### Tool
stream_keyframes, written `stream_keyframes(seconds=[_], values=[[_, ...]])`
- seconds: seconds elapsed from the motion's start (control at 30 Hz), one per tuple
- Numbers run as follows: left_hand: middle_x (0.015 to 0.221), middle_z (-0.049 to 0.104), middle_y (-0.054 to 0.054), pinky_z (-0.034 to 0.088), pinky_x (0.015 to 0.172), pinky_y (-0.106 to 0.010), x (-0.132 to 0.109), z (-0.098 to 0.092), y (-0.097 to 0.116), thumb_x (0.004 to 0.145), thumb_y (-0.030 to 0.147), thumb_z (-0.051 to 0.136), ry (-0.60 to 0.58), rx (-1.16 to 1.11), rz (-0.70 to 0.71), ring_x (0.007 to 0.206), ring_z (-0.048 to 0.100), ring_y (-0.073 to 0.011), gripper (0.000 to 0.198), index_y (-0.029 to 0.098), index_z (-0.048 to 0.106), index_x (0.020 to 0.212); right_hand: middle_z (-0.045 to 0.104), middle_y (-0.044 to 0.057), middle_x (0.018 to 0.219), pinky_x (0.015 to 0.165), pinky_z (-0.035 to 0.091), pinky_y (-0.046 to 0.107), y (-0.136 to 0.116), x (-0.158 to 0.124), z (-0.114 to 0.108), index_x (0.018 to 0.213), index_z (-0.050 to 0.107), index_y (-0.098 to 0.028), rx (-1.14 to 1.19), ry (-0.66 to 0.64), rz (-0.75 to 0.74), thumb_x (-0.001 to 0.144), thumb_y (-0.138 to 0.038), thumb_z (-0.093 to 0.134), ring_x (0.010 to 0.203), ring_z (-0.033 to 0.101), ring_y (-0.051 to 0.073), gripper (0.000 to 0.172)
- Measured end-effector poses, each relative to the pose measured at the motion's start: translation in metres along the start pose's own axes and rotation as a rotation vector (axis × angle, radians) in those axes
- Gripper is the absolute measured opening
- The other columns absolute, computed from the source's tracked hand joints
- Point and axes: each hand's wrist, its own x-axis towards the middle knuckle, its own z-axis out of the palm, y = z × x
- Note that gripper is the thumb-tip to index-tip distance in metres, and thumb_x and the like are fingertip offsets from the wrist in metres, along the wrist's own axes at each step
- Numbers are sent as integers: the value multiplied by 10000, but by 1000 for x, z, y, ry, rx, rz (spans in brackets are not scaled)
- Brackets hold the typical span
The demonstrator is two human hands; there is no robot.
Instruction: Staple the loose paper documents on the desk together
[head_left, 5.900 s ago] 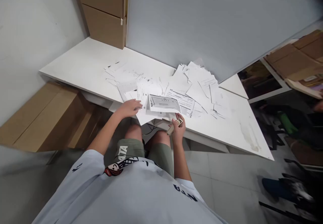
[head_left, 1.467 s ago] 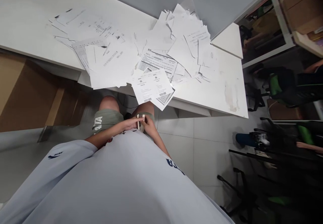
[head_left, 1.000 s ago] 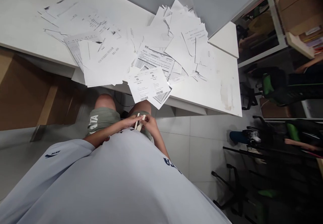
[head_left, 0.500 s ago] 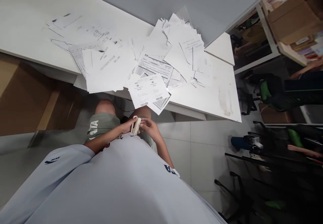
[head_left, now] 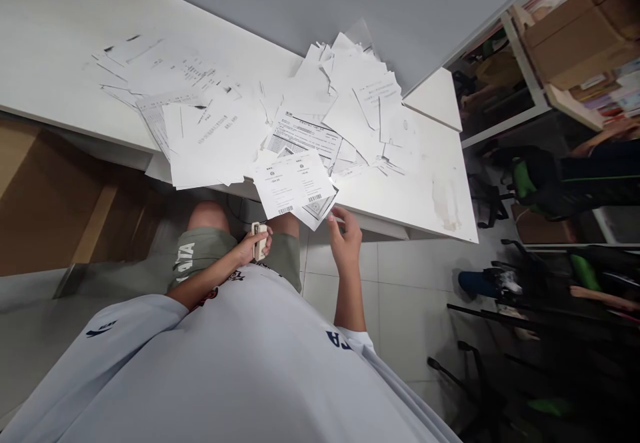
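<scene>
Over my lap, my left hand [head_left: 251,246] is wrapped round a small cream-coloured stapler-like device [head_left: 259,242]. My right hand [head_left: 345,233] is raised at the desk's front edge, fingers curved and apart, close to the lower right corner of a dark-printed sheet [head_left: 321,208]; whether a fingertip touches that corner is unclear. On top of this sheet lies a white page with two barcodes [head_left: 291,183], both overhanging the desk edge. A form with a printed table [head_left: 305,135] lies behind them.
A loose pile of papers [head_left: 350,73] leans towards the partition at the back of the white desk [head_left: 435,163]. More sheets [head_left: 205,136] spread leftward. Cardboard boxes [head_left: 45,196] stand at the left. Chairs and other people's arms [head_left: 605,296] are at the right.
My right hand has left the cream device and moved right and up to the papers at the desk edge. The device stays in my left hand, now turned more upright.
</scene>
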Motion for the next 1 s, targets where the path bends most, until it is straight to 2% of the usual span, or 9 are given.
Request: stream_keyframes(seconds=[0.17, 0.33, 0.57, 0.63, 0.7, 0.83, 0.93, 1.0], values=[[514, 486, 79, 359, 433, -227, -2, 3, 5, 615, 511, 802, 45, 66, 51, 396, 429, -80, 469, 203, 516, 823, 597, 164, 1325, 1050, 428, 521, 24, 6, 15, 1219, 610, -191, -170, 12, -75, 908, -517, 521, 1261, 527, 300, 459], [484, 468, 95, 354, 431, -217, -7, 6, 5, 651, 495, 787, 37, 207, 63, 376, 423, -70, 445, 210, 469, 776, 519, 155, 1426, 1108, 370, 534, 25, -7, 34, 1269, 578, -214, -162, -1, -114, 924, -494, 517, 1352, 447, 299, 449], [467, 451, 103, 332, 419, -206, -7, 8, 9, 656, 473, 772, 75, 186, 61, 373, 412, -67, 439, 217, 430, 761, 570, 160, 1301, 1047, 427, 479, 36, -22, 43, 1222, 572, -193, 49, 221, 112, 907, -498, 507, 1248, 521, 279, 443], [473, 449, 104, 330, 423, -203, -6, 8, 10, 657, 458, 771, 80, 181, 56, 379, 418, -68, 432, 217, 430, 769, 576, 167, 1267, 1024, 443, 471, 42, -20, 39, 1216, 568, -181, 48, 267, 173, 900, -504, 506, 1219, 532, 281, 457], [478, 454, 102, 338, 428, -204, -6, 9, 11, 661, 446, 768, 78, 183, 51, 384, 425, -69, 422, 216, 432, 773, 579, 170, 1255, 1027, 437, 477, 47, -14, 35, 1226, 564, -174, -1, 283, 170, 896, -502, 509, 1209, 532, 285, 468], [483, 467, 97, 375, 443, -213, -6, 11, 11, 670, 429, 762, 93, 194, 82, 393, 437, -71, 393, 212, 453, 779, 577, 170, 1311, 1082, 395, 493, 48, 9, 30, 1279, 546, -170, -125, 209, 3, 910, -458, 491, 1257, 509, 285, 471], [488, 483, 91, 410, 453, -217, -5, 10, 12, 680, 408, 759, 134, 199, 162, 404, 453, -74, 359, 204, 478, 771, 522, 163, 1414, 1121, 364, 485, 46, 28, 31, 1348, 507, -180, -197, 58, -162, 931, -442, 468, 1343, 451, 275, 494], [497, 500, 83, 433, 455, -217, -4, 10, 14, 681, 401, 761, 179, 193, 234, 421, 486, -85, 342, 198, 500, 770, 457, 149, 1493, 1133, 344, 500, 45, 38, 33, 1402, 466, -189, -274, -48, -215, 941, -457, 460, 1405, 381, 284, 533]])
